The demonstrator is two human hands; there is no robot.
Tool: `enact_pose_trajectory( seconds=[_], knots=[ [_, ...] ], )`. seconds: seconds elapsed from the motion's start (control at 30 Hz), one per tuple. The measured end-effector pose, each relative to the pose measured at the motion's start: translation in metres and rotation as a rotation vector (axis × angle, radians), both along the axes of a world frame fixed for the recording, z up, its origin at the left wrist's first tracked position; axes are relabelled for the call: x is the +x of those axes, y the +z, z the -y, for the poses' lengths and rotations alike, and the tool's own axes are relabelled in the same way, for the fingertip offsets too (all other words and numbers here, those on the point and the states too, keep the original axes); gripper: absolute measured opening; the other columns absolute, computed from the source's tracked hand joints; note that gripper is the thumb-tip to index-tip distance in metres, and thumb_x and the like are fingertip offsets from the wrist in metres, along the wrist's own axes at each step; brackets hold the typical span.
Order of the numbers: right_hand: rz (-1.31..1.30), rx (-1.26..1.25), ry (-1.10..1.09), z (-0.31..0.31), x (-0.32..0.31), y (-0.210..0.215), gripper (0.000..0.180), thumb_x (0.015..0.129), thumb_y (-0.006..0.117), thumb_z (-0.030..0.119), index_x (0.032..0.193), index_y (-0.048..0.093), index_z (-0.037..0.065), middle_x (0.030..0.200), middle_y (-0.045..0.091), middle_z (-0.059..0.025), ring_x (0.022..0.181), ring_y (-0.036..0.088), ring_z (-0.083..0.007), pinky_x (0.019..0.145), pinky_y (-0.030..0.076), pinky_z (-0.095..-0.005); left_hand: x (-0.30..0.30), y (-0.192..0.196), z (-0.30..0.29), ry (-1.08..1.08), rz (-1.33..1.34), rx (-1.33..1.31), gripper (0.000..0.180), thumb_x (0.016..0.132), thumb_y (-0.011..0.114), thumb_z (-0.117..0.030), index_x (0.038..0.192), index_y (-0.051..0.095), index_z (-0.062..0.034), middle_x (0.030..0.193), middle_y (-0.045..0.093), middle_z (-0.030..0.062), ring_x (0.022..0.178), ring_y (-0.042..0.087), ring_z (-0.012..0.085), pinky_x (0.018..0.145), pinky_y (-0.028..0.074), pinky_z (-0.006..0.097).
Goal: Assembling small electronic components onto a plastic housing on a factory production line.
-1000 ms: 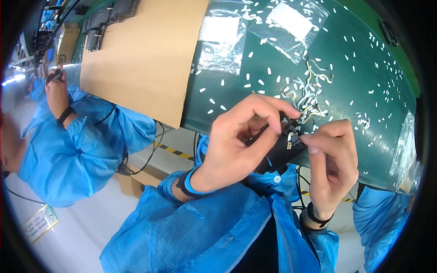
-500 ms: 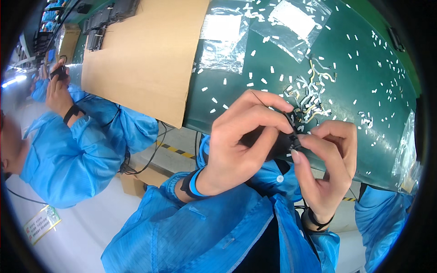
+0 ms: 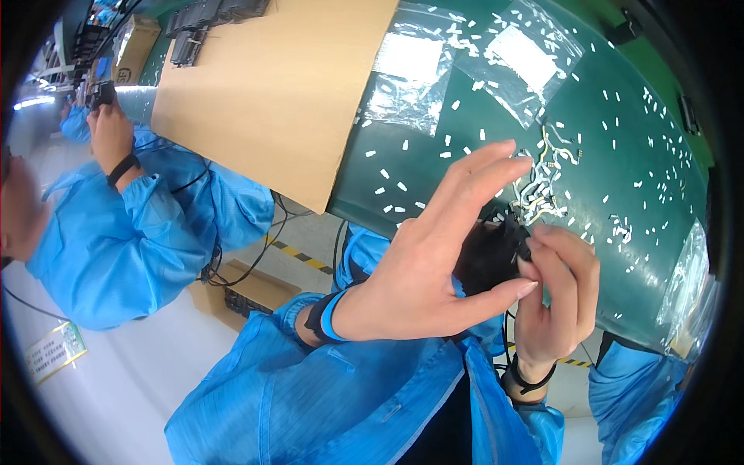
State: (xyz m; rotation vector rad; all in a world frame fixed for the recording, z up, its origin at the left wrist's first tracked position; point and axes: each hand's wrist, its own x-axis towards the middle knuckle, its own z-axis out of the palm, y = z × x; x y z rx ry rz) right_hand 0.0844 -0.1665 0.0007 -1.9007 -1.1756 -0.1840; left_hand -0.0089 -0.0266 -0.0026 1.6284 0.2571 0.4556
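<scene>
Between my hands is a black plastic part, partly hidden behind my left hand, so its exact kind is unclear. The bent fingers and thumb of my right hand pinch its right edge. My left hand is open around the part, fingers stretched toward the table and thumb pointing right; any contact with the part is hidden. Just beyond the fingertips lies a tangled heap of small flat flex cables, silvery and yellowish, on the green tabletop.
Small white pieces are scattered over the table. Clear plastic bags with white labels lie at the back. Left of them is a cardboard sheet bearing black parts. At left a co-worker's hand holds a black object; a blue sleeve shows at right.
My left hand has let go of the black part, its fingers spreading outward. My right hand keeps its pinch, slightly lower. The co-worker's raised hand has shifted, and the view has turned a little.
</scene>
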Motion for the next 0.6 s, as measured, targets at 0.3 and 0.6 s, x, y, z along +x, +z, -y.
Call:
enact_pose_trajectory(
  seconds=[0.3,0.6],
  knots=[
    [0.205,0.161,0.075,0.017,-0.005,0.009,0.025,0.067,0.076,-0.005,0.09,0.068,0.002,0.093,0.064,-0.0112,0.09,0.068,-0.0322,0.065,0.06,-0.0324,-0.004,-0.003,-0.01,-0.147,0.219,0.032,0.112,0.064,0.094,-0.013,0.149,0.023,-0.0022,0.141,0.039,0.0346,0.116,0.061,0.0396,0.095,0.052,0.047],
    [0.289,0.402,0.134,0.036,-0.013,-0.009,0.03,0.07,0.074,0.003,0.099,0.068,0.01,0.105,0.059,-0.008,0.082,0.062,-0.0243,0.055,0.046,-0.0278,0.001,-0.011,0.0,-0.173,0.526,-0.203,0.1,0.074,0.089,-0.018,0.15,0.028,0.0053,0.127,0.059,0.0251,0.116,0.062,0.0323,0.096,0.052,0.042]
  ],
)
